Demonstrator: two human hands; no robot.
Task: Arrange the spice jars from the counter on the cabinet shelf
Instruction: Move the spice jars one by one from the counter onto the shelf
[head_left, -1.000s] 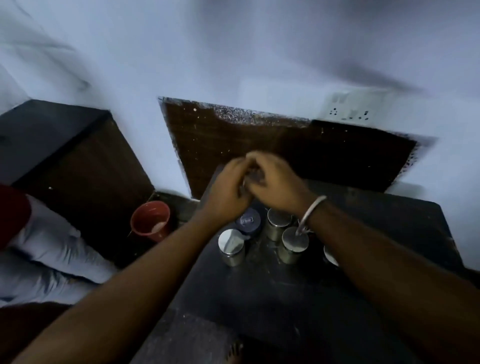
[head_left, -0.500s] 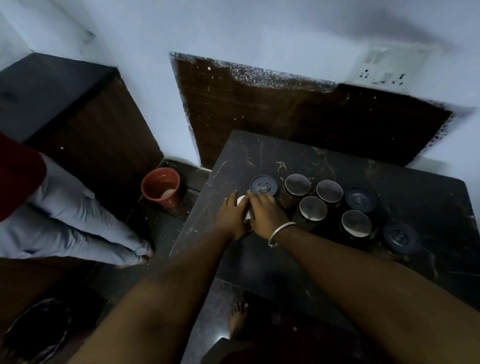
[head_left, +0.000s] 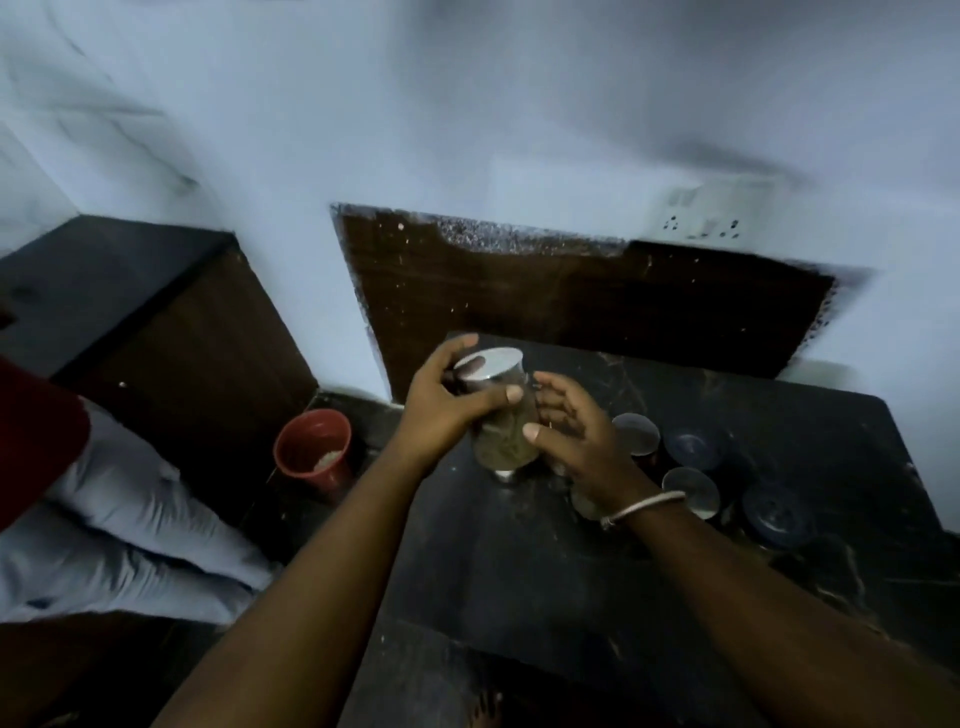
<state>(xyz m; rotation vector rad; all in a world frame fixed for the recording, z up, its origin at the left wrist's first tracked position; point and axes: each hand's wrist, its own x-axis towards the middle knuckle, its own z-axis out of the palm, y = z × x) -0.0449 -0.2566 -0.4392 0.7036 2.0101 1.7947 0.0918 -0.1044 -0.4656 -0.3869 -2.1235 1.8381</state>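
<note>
A clear spice jar (head_left: 506, 431) with a silver lid and greenish-brown contents is lifted and tilted above the dark counter (head_left: 597, 582). My left hand (head_left: 441, 410) grips its upper part, thumb across the front. My right hand (head_left: 576, 441) cups the jar's lower side, fingers partly apart and touching it. Several other jars stand on the counter to the right: silver-lidded jars (head_left: 636, 434) (head_left: 691, 491) and dark-lidded jars (head_left: 693, 447) (head_left: 776, 514). Another jar's top (head_left: 504, 474) shows just below the held one. No cabinet shelf is in view.
A red cup (head_left: 311, 452) with pale grains sits on the floor left of the counter. A person in light trousers (head_left: 130, 530) sits at the far left. A dark wooden panel (head_left: 571, 306) backs the counter, with a wall socket (head_left: 701, 226) above.
Half a second ago both hands were low on the counter around a jar at the group's left. Now that jar is raised and tilted between both hands.
</note>
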